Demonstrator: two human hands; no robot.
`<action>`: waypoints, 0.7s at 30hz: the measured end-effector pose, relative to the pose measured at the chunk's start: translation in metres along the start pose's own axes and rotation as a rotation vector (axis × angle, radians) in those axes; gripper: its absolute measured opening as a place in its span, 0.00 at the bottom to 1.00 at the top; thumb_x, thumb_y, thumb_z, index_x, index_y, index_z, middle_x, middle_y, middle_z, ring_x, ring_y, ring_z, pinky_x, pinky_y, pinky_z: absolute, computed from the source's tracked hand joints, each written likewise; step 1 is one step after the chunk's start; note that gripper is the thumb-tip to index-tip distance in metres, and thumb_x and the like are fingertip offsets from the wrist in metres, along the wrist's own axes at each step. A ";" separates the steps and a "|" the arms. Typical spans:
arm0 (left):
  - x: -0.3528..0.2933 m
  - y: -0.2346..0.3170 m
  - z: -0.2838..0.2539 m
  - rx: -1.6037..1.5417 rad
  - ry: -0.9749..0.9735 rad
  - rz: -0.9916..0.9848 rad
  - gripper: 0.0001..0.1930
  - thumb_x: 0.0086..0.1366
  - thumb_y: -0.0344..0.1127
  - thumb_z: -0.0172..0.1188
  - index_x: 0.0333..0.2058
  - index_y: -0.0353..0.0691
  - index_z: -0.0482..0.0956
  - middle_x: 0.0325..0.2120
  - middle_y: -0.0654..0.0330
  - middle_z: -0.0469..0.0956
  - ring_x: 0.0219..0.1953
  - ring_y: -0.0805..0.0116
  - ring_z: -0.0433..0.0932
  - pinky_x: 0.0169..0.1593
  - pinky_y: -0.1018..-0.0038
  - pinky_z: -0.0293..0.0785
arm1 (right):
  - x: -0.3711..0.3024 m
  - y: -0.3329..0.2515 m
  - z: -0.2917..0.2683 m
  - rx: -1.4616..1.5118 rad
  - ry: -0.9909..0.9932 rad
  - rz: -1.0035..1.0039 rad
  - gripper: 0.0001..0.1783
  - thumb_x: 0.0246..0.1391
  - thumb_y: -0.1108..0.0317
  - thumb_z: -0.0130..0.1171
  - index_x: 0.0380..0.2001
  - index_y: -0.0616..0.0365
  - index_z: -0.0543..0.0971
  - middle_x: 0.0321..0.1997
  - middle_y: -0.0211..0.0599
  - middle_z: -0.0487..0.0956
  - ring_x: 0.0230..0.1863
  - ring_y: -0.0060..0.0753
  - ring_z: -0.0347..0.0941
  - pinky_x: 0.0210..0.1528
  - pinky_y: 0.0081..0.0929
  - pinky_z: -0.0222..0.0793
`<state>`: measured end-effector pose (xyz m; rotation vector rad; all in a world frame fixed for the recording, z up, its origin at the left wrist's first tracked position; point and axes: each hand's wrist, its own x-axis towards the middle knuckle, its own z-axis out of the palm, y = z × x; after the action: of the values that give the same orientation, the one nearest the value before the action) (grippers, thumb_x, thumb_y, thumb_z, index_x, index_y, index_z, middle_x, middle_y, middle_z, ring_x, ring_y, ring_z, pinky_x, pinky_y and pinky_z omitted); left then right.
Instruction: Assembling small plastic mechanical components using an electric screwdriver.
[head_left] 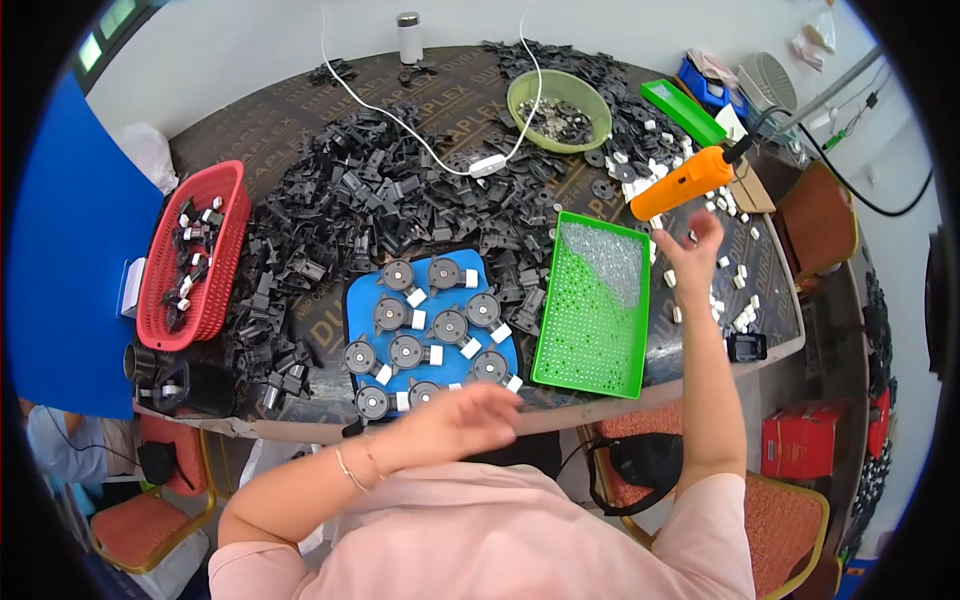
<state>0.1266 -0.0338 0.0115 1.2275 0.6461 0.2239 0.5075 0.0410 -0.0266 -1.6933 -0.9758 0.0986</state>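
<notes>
My left hand (465, 415) hovers over the near edge of a blue mat (355, 305), its fingers loosely extended and nothing visible in them. On the mat lie several round dark-grey assemblies (405, 350), each with a white block at its side. My right hand (695, 250) is raised with thumb and fingers apart, just below an orange electric screwdriver (685, 183) on a black cord; I see no grip on it. Between my hands sits a green perforated tray (585, 345) with a heap of small silvery screws (612, 255) in its far right part.
Piles of black plastic parts (370, 185) cover the table's middle and left. A red basket (232, 235) of parts stands left, a green bowl (520, 100) at the back. White pieces (740, 275) are scattered right. A white cable with a switch (488, 166) crosses the pile.
</notes>
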 end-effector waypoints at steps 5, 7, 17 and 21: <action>0.043 0.010 -0.049 0.997 0.616 0.375 0.17 0.48 0.34 0.67 0.38 0.37 0.76 0.34 0.55 0.75 0.40 0.55 0.73 0.45 0.64 0.68 | 0.021 -0.046 0.004 0.593 -0.283 -0.197 0.37 0.42 0.75 0.66 0.57 0.59 0.61 0.51 0.38 0.70 0.50 0.34 0.71 0.52 0.28 0.66; 0.056 0.009 -0.048 1.083 0.651 0.391 0.18 0.47 0.36 0.67 0.38 0.38 0.77 0.35 0.55 0.74 0.41 0.54 0.72 0.47 0.62 0.66 | 0.030 -0.045 0.007 0.619 -0.194 -0.139 0.34 0.44 0.77 0.63 0.56 0.60 0.62 0.50 0.37 0.70 0.45 0.33 0.72 0.49 0.28 0.67; 0.076 -0.003 -0.047 1.282 0.788 0.358 0.19 0.45 0.43 0.69 0.34 0.39 0.80 0.32 0.59 0.76 0.41 0.59 0.71 0.51 0.62 0.60 | -0.028 -0.111 -0.009 0.861 -0.172 0.034 0.18 0.55 0.70 0.50 0.49 0.57 0.65 0.42 0.38 0.69 0.29 0.31 0.72 0.35 0.28 0.69; 0.081 -0.003 -0.046 1.291 0.744 0.324 0.19 0.44 0.43 0.69 0.34 0.39 0.81 0.32 0.58 0.79 0.42 0.60 0.72 0.53 0.61 0.57 | -0.068 -0.118 -0.008 0.871 -0.298 0.062 0.17 0.53 0.67 0.52 0.45 0.61 0.67 0.42 0.38 0.69 0.31 0.32 0.73 0.37 0.25 0.69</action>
<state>0.1645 0.0423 -0.0271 2.5425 1.3240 0.5974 0.4029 -0.0044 0.0478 -0.9091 -0.9029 0.7266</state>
